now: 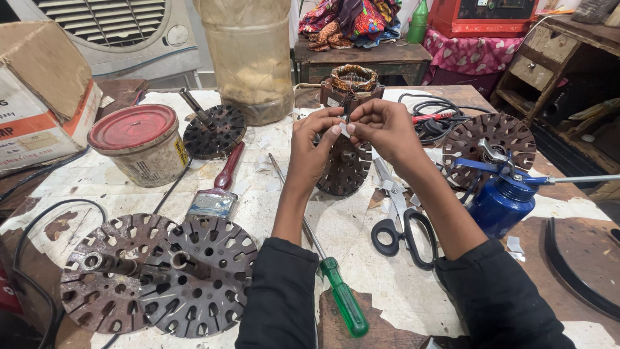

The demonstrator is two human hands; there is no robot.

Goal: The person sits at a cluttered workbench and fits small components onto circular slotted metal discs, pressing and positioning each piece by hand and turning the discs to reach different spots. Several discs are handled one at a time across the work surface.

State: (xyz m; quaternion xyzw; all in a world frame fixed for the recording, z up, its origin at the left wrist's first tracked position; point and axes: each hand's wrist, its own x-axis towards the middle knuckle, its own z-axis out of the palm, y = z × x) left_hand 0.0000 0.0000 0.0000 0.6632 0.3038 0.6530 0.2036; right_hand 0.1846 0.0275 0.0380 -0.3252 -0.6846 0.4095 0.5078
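Nearest us, the green-handled screwdriver (342, 300) is lying with its shaft running away toward the slotted stator disc (345, 169), and the black-handled scissors (399, 220) are resting just right of that shaft. Over the disc we are holding both hands together. Our left hand (310, 148) and right hand (386, 132) are pinching a small white slip of paper (344, 130) between thumbs and forefingers, fingertips almost touching. The slip is sitting directly above the disc's upper rim, equally close to both hands. It is too small for us to tell which way its long side runs, though it seems upright. Beyond the disc, the copper-wound stator (352, 83) is standing on its block. Right of the disc, the blue oil can (500, 203) is pointing its spout away.
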